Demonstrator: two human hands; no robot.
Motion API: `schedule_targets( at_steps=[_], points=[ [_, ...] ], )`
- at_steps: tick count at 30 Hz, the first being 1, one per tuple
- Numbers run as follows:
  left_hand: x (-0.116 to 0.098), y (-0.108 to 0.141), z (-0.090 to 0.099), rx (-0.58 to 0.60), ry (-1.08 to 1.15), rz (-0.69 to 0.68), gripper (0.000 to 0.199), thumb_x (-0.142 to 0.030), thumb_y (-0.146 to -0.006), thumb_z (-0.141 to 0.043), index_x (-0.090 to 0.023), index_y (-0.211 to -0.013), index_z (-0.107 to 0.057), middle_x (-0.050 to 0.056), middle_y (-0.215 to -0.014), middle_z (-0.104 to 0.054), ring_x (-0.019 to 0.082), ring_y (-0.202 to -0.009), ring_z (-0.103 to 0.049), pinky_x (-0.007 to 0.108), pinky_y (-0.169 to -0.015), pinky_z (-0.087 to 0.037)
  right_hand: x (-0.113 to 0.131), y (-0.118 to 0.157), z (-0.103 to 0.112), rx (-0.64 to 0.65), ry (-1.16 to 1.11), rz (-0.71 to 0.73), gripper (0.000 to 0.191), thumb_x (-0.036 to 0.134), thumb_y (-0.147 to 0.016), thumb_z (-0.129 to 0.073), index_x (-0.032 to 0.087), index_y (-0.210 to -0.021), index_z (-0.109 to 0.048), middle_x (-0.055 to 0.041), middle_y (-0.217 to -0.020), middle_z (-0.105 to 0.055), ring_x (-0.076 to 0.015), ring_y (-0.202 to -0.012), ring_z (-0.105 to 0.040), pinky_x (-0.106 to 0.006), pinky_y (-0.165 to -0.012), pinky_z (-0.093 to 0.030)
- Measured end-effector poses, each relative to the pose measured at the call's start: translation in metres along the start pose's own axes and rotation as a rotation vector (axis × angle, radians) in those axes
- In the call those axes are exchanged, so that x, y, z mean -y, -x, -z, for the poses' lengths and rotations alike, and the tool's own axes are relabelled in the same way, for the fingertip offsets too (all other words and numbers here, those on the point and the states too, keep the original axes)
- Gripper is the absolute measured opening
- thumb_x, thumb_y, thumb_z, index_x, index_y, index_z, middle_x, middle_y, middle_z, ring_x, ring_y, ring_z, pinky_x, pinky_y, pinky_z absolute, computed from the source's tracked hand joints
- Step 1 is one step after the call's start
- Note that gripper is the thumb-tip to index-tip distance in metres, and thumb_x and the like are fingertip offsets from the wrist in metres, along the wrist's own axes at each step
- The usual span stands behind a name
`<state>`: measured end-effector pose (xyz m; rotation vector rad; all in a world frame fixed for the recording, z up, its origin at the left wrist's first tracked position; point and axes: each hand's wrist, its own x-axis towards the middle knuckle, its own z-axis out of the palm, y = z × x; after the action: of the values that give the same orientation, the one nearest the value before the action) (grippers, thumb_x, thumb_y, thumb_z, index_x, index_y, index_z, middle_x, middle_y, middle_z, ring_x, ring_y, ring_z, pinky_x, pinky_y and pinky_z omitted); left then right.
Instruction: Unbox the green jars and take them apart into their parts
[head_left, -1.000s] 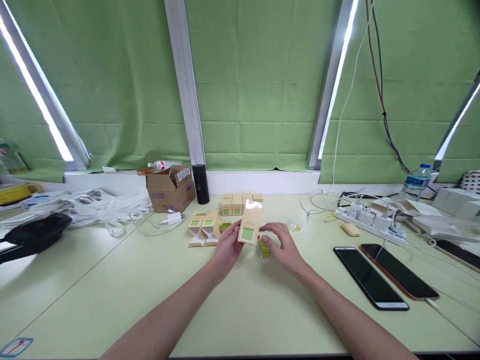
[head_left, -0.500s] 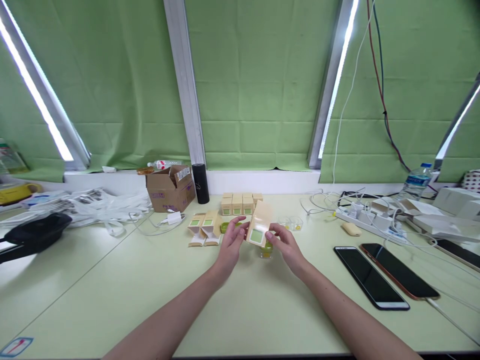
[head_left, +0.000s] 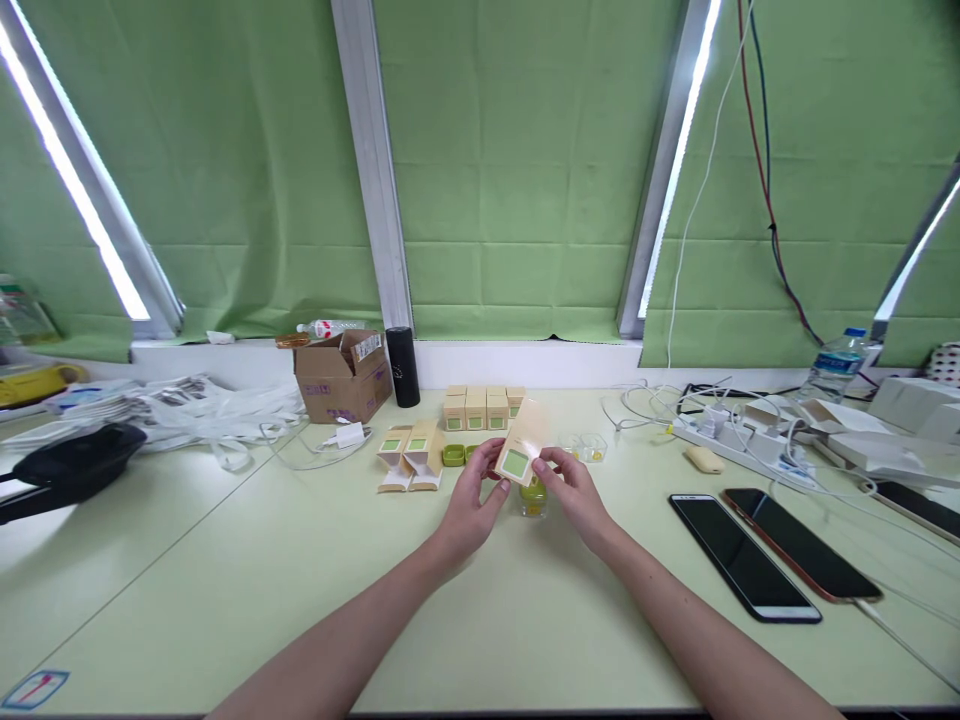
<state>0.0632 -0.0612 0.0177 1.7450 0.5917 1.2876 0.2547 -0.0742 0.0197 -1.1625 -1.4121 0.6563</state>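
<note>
A flat cream carton with a green square window (head_left: 519,445) is held tilted above the table. My left hand (head_left: 478,502) grips its left edge, and my right hand (head_left: 571,492) pinches its lower right side. Below the carton, a small clear jar with green and yellow in it (head_left: 533,499) stands on the table. Two opened cartons (head_left: 409,455) lie to the left. Green lids (head_left: 454,456) sit just behind my left hand, one partly hidden. Several closed small boxes (head_left: 475,409) stand in a group behind, and clear containers (head_left: 584,447) rest beyond my right hand.
Two phones (head_left: 742,555) (head_left: 801,543) and a cream case (head_left: 704,459) lie at right, near a cabled power strip (head_left: 739,447). At back left are a cardboard box (head_left: 343,377), a black cylinder (head_left: 403,367), a white charger (head_left: 349,435), white bags and a black pouch (head_left: 79,465).
The carton has tilted more, its lower end turned to the left. My left hand has shifted slightly down and its fingers have moved, uncovering more of the green lids.
</note>
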Motion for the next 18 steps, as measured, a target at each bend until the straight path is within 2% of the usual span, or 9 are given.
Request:
schedule_targets(
  at_steps=[11, 18],
  points=[
    [-0.008, 0.001, 0.000, 0.010, 0.001, 0.017, 0.051, -0.045, -0.099, -0.063, -0.025, -0.143, -0.047, 0.015, -0.145, -0.056, 0.031, -0.135, -0.053, 0.046, -0.111, -0.042, 0.002, 0.000, 0.002, 0.032, 0.070, 0.021, 0.055, 0.074, -0.086, -0.058, 0.024, -0.098, -0.076, -0.0099, -0.110, -0.076, -0.0319, -0.112, -0.062, -0.045, -0.100, -0.046],
    [-0.011, 0.001, 0.000, -0.005, 0.017, 0.033, 0.051, -0.046, -0.096, -0.067, -0.025, -0.140, -0.050, 0.013, -0.146, -0.056, 0.031, -0.135, -0.053, 0.044, -0.110, -0.042, 0.002, 0.001, 0.001, 0.035, 0.060, 0.037, 0.051, 0.071, -0.086, -0.060, 0.024, -0.101, -0.076, -0.0095, -0.111, -0.075, -0.0329, -0.116, -0.059, -0.049, -0.104, -0.042]
  ],
)
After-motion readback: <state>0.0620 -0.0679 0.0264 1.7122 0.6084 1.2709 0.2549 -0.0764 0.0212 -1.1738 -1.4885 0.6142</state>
